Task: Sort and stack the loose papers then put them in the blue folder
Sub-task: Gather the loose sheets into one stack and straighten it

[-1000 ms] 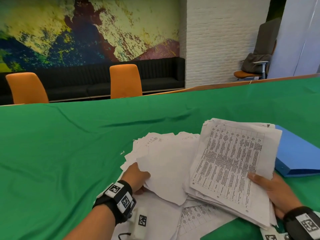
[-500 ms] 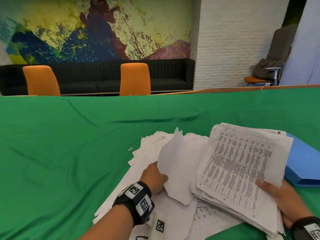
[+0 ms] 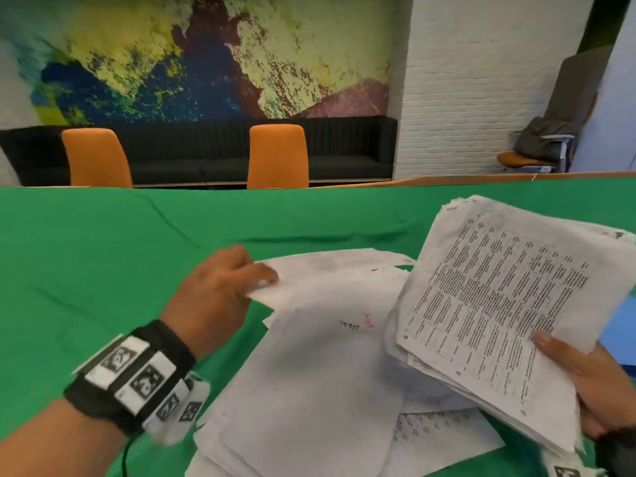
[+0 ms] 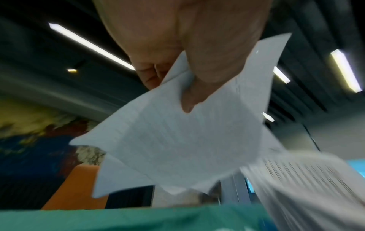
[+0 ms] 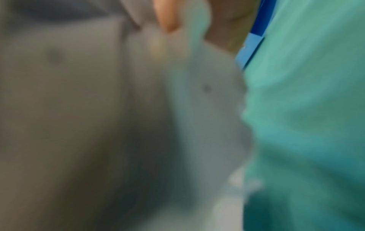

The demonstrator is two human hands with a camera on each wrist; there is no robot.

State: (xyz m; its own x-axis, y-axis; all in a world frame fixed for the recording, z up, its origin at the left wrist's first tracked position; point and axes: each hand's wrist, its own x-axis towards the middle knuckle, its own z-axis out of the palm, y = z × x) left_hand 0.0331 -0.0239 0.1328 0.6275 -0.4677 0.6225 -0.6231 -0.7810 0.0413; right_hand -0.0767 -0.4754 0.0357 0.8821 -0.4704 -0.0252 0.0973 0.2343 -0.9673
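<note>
Pinching a loose sheet (image 3: 330,270) by its corner, the left hand (image 3: 220,290) lifts it above scattered papers (image 3: 309,390) near the table's (image 3: 103,270) front edge. The right hand (image 3: 599,383) grips a printed stack (image 3: 499,311); behind it lies the blue folder (image 3: 619,325).

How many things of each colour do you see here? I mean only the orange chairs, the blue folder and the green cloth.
Orange chairs: 3, two at the table and one office chair far right.
Blue folder: 1, mostly hidden behind the held paper stack.
Green cloth: 1.
Total: 5.
</note>
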